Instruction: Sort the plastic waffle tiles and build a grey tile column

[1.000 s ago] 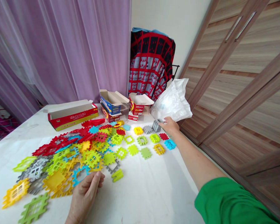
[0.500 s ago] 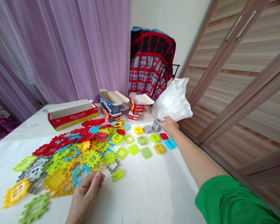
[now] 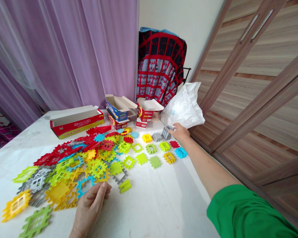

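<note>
Stack of grey tiles [image 3: 166, 133] stands near white bag [image 3: 185, 107]; right hand [image 3: 181, 133] at its edge, pinch or mere touch unclear. Step seems stacking; next move calls for steady fingers. Left hand [image 3: 93, 203] loosely curled, contents hidden.

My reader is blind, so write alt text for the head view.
A person's right hand touches a gray stack on a white table; the left hand is beside a heap of colorful pieces, with open boxes behind.

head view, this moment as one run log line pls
right hand: fingers at gray stack; left hand: curled near colorful pile; white bag: behind stack; open boxes: beyond pile
</note>
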Demonstrator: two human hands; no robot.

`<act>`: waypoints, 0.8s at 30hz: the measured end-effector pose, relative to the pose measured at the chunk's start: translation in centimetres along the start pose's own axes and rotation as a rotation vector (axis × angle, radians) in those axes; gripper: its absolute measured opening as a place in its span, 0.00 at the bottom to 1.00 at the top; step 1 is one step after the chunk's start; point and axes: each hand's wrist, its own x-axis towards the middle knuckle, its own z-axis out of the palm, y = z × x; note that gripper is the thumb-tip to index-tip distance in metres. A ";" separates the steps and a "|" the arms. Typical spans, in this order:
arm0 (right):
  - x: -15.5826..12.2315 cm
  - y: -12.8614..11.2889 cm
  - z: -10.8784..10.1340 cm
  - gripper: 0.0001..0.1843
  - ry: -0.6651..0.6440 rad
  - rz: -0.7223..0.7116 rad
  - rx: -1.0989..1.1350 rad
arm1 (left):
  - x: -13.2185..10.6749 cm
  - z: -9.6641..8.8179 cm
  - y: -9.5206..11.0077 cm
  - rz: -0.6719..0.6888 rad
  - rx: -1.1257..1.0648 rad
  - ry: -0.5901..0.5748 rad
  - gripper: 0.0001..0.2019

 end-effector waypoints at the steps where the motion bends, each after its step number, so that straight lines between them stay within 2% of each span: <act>1: 0.0 0.0 0.0 0.27 -0.001 -0.003 -0.002 | 0.0 0.0 0.0 0.002 0.001 0.000 0.32; 7: -0.5 -0.2 -0.7 0.29 0.008 -0.025 0.016 | 0.0 0.0 0.2 -0.007 -0.004 0.008 0.33; 12: -2.8 -0.4 -1.0 0.20 0.089 -0.030 0.162 | 0.1 0.0 0.1 -0.023 -0.034 0.020 0.32; 16: -8.1 -1.2 0.6 0.15 0.100 -0.077 0.378 | 0.2 -0.2 -0.1 -0.051 -0.076 0.026 0.32; 20: -15.4 -3.2 3.2 0.15 0.035 -0.183 0.598 | 0.2 -0.2 -0.3 -0.023 -0.143 0.063 0.31; 24: -21.1 -5.7 4.6 0.14 -0.072 -0.289 0.667 | 0.4 -0.1 -0.6 -0.005 -0.218 0.107 0.29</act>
